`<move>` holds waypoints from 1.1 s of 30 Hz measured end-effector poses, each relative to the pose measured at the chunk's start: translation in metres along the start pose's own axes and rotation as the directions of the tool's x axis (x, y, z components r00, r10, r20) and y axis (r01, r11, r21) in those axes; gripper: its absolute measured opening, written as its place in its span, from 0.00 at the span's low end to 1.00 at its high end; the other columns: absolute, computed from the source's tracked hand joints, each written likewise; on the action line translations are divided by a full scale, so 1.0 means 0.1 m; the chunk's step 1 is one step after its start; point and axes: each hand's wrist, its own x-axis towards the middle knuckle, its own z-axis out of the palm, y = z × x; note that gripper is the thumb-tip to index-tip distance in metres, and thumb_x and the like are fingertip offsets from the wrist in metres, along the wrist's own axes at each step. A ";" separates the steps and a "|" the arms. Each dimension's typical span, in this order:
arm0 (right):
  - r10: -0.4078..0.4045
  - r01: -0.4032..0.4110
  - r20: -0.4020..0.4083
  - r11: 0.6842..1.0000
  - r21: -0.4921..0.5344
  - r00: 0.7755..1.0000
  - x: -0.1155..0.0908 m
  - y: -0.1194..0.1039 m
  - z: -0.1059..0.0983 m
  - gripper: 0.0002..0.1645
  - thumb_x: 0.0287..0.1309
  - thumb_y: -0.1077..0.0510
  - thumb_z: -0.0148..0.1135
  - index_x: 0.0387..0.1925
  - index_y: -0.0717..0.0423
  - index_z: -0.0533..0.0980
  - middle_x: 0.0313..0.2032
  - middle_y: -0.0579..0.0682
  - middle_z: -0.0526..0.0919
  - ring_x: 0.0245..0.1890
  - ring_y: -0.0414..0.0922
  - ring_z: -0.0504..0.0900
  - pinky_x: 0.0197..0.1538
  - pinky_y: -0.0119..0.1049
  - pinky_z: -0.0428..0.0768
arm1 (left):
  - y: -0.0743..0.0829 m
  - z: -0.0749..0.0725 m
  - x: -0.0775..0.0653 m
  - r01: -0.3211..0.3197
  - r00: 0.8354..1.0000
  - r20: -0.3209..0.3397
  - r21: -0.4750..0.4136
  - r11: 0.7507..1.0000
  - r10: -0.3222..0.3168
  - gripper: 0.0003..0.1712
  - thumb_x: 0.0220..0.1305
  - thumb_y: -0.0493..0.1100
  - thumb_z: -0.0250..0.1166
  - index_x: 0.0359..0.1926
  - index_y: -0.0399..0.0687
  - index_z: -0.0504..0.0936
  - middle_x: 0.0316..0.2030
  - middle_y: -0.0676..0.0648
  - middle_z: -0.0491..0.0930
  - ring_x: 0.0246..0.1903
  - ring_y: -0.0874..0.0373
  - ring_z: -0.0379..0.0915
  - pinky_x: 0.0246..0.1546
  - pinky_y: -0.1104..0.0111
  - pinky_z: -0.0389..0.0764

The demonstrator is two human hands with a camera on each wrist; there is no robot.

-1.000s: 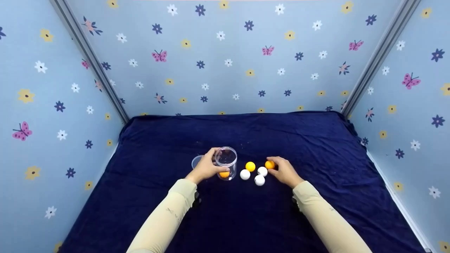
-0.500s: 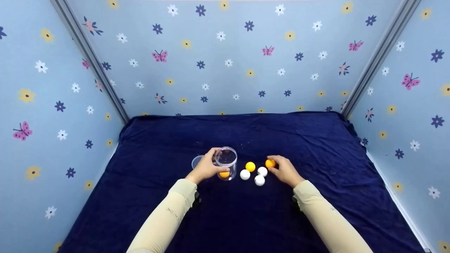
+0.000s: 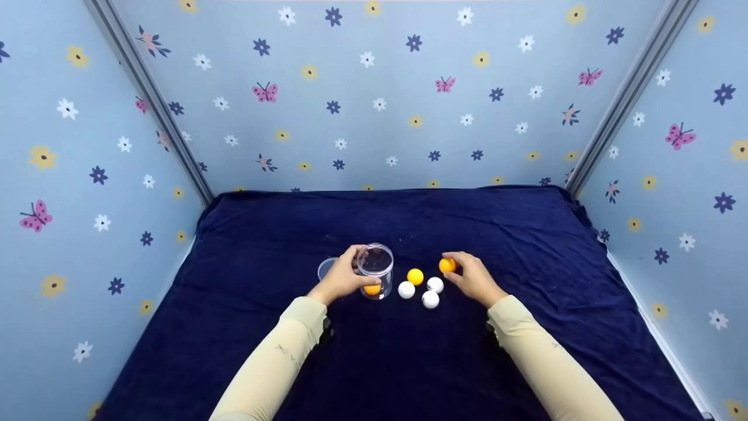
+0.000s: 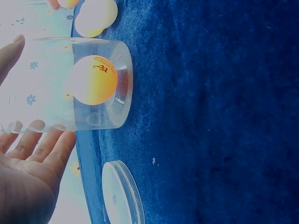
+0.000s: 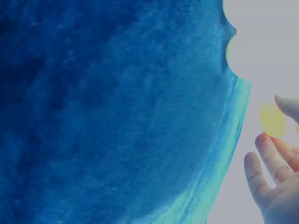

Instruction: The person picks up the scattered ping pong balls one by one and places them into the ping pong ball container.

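Observation:
My left hand (image 3: 343,279) holds a clear plastic jar (image 3: 383,280) upright, thumb on one side and fingers on the other. Inside the jar an orange ping-pong ball (image 4: 96,80) with printed lettering lies at the bottom. My right hand (image 3: 474,279) pinches another orange ping-pong ball (image 3: 447,265) between thumb and fingertips; the right wrist view shows this ball (image 5: 272,119) as washed-out yellow. Between the hands lie a yellow-orange ball (image 3: 415,276) and white balls, one nearest the jar (image 3: 407,289), one by the right hand (image 3: 435,285) and one in front (image 3: 430,299).
A round clear lid (image 4: 122,193) lies on the cloth left of the jar, partly behind the left hand in the head view. Dark blue velvet cloth (image 3: 409,362) covers the table. Patterned light-blue walls (image 3: 374,128) stand at the back and both sides.
My right hand has raised the orange ping-pong ball slightly, up and away from the white ball beside it. The left hand and the jar stay in place.

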 end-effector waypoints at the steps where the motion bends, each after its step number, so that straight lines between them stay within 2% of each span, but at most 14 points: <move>1: -0.006 0.006 -0.001 1.000 0.002 1.000 0.01 -0.01 0.00 0.27 0.63 0.69 0.75 0.63 0.69 0.81 0.60 0.67 0.87 0.61 0.65 0.84 0.69 0.62 0.79 | 0.00 0.00 0.00 0.001 1.000 0.000 0.000 1.000 -0.001 0.49 0.52 0.37 0.86 0.72 0.31 0.71 0.66 0.31 0.79 0.64 0.38 0.80 0.66 0.48 0.83; 6: -0.021 0.021 -0.003 1.000 0.011 1.000 0.03 -0.03 -0.02 0.27 0.63 0.69 0.75 0.63 0.70 0.81 0.60 0.68 0.87 0.61 0.66 0.84 0.69 0.62 0.79 | 0.00 -0.01 0.00 0.003 1.000 0.006 0.003 1.000 -0.003 0.50 0.51 0.37 0.86 0.72 0.31 0.71 0.66 0.32 0.79 0.63 0.38 0.81 0.66 0.49 0.83; 14: -0.041 0.041 -0.025 0.999 0.010 0.999 0.04 -0.09 -0.04 0.27 0.61 0.70 0.75 0.62 0.71 0.81 0.58 0.68 0.87 0.60 0.65 0.85 0.67 0.62 0.81 | 0.01 -0.01 0.01 -0.008 1.000 0.011 -0.005 1.000 0.008 0.50 0.52 0.36 0.85 0.72 0.29 0.70 0.67 0.27 0.78 0.64 0.33 0.79 0.67 0.46 0.82; 23: -0.047 0.048 -0.037 0.999 0.012 0.998 0.06 -0.20 -0.07 0.27 0.62 0.69 0.76 0.62 0.69 0.82 0.58 0.67 0.87 0.60 0.65 0.84 0.66 0.61 0.81 | 0.02 -0.01 0.00 -0.010 1.000 0.006 -0.002 1.000 0.010 0.49 0.52 0.35 0.85 0.72 0.29 0.70 0.67 0.28 0.78 0.66 0.34 0.78 0.68 0.45 0.81; 33: -0.104 0.107 -0.062 0.994 0.034 0.993 0.09 -0.31 -0.08 0.27 0.61 0.70 0.76 0.62 0.69 0.82 0.58 0.67 0.87 0.58 0.64 0.85 0.63 0.61 0.83 | 0.00 0.01 0.01 0.005 1.000 -0.005 0.011 1.000 -0.005 0.48 0.52 0.36 0.85 0.71 0.32 0.71 0.67 0.30 0.79 0.65 0.36 0.79 0.68 0.47 0.82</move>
